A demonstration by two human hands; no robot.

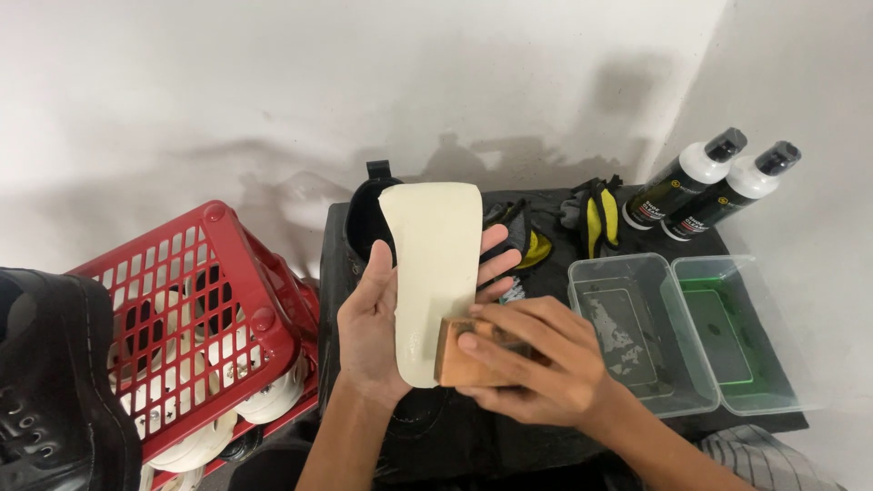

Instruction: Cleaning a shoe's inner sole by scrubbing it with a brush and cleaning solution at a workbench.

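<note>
Cream insole (435, 264) (flat, slightly damp)

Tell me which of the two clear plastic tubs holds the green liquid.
The right tub, farther from the hands, at the black table's right end. The left tub beside it holds foamy, colourless liquid.

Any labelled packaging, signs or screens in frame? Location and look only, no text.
Left bottle: back right of the black table, leaning; white body, black cap, dark label with yellow-green print.
Right bottle: beside it, touching or nearly so; same shape, dark label with red print.
No signs or screens visible.
</note>
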